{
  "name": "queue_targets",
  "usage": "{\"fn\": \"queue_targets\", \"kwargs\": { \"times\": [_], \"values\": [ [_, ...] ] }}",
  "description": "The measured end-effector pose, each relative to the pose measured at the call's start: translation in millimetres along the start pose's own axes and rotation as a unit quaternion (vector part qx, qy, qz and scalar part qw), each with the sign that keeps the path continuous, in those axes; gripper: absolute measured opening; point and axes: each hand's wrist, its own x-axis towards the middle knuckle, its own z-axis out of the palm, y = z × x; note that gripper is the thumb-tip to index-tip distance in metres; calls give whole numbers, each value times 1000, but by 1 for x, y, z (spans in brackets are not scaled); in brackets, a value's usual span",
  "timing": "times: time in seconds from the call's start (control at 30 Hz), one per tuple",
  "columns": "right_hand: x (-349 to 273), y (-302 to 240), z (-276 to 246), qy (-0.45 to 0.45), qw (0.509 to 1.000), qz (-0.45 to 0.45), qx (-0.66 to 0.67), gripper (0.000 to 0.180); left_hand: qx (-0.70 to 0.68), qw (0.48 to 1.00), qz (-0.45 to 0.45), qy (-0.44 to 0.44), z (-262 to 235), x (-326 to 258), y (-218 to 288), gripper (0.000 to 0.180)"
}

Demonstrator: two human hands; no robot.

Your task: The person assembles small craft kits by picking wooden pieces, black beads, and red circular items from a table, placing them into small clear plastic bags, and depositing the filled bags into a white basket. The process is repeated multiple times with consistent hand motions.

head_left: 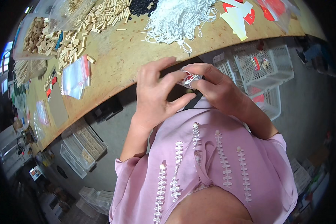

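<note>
Packet (190,78), small and clear, with red pieces and white cord inside, sits just below the wooden table (115,56) edge. Left hand (155,93) and right hand (218,87) both pinch it, fingers curled close around it. Fingers cover most of the packet; contents hard to make out. White cord pile (179,18) lies on the table above.

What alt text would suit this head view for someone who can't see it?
Both hands, left hand and right hand, pinch a small clear bag holding red and white bits, at the edge of a wooden bench. On the bench lie wooden sticks, white cord and empty bags.
</note>
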Motion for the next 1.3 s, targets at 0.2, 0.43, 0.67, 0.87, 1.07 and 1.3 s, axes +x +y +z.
{"fn": "queue_targets", "kwargs": {
  "times": [0.2, 0.43, 0.67, 0.87, 1.07, 1.3],
  "values": [
    [-1, 0, 5, -4, 999, 9, 33, 10, 48, 997, 38, -57, 6, -2, -8, 34],
    [2, 4, -4, 1, 999, 22, 44, 13, 85, 992, 32, -83, 4, 6, -3, 43],
    [9, -6, -18, 13, 992, 95, 84, 11, -222, 960, -165, 35, 10, -1, -1, 39],
    [13, 1, -26, 7, 986, 114, 123, 14, -198, 977, -72, 39, 20, -2, -8, 12],
    [11, -4, -28, 58, 873, 316, 366, 12, -441, 874, -182, 94, 32, -11, -6, 5],
    [6, 6, -24, 75, 815, 349, 456, 13, -505, 831, -197, 122, 33, -12, -3, 6]
  ]
}}
